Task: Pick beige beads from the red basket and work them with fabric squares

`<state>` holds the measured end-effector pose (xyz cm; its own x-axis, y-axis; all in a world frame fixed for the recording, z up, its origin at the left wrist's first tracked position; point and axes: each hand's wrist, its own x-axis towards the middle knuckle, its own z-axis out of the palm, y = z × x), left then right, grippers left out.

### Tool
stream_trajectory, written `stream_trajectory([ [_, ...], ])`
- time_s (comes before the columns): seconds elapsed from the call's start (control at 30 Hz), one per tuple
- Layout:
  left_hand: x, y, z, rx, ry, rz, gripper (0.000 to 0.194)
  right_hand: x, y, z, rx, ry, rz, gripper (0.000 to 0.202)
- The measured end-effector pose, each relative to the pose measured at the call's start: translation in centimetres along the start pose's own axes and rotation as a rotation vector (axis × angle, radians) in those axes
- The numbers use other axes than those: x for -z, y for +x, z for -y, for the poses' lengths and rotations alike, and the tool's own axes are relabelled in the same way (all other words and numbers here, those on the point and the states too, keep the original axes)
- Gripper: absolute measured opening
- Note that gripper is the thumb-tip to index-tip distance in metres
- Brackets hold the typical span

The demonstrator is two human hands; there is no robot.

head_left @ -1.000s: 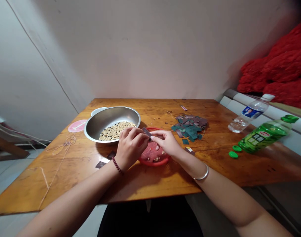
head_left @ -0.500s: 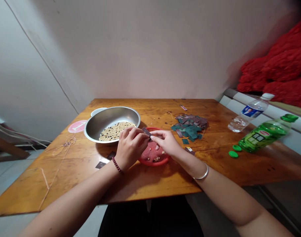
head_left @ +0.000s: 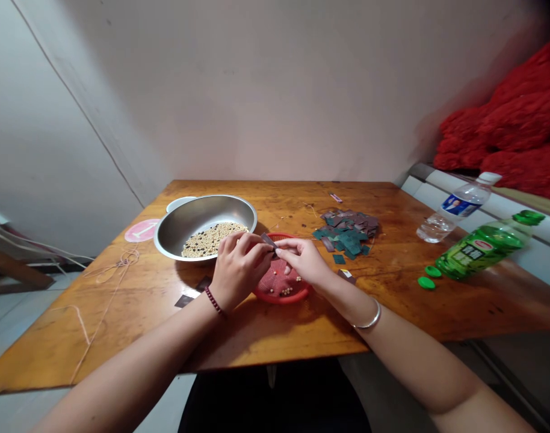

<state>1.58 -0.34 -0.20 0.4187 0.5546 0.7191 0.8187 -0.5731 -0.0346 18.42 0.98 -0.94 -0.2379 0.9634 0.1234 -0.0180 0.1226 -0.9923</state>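
Both my hands meet above a small red basket [head_left: 275, 299], pinching a small dark piece of sandpaper-like sheet [head_left: 269, 240] between them. The fingers of my left hand [head_left: 242, 258] are closed on its near left side. From the right, the thumb and forefinger of my right hand [head_left: 302, 257] grip its other end. Whether a bead sits inside the piece is hidden by the fingers. Several pale beads [head_left: 286, 291] lie in the basket. Beyond my left hand stands a steel bowl [head_left: 176, 231] with many pale and a few dark beads [head_left: 212, 239].
A heap of green and brown sheet squares [head_left: 347, 231] lies right of the basket. Two bottles, one clear [head_left: 455, 207] and one green [head_left: 487, 246], stand at the right beside green caps [head_left: 426, 282]. Loose string [head_left: 108, 288] trails over the left side. A pink disc [head_left: 141, 231] lies by the bowl.
Almost nothing differs. Both hands keep their pinch on the dark piece above the basket, with only a tiny shift of the fingers.
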Motion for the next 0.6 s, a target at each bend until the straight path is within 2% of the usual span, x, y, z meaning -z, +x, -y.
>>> stream_trajectory([
  [0.33, 0.14, 0.11, -0.07, -0.023, 0.009, 0.005, 0.025, 0.01, -0.05, 0.35, -0.041, 0.008, -0.002, 0.026],
  [0.6, -0.06, 0.02, -0.02, -0.03, 0.018, 0.063, 0.031, 0.03, 0.09, 0.53, -0.068, 0.084, -0.008, 0.025],
])
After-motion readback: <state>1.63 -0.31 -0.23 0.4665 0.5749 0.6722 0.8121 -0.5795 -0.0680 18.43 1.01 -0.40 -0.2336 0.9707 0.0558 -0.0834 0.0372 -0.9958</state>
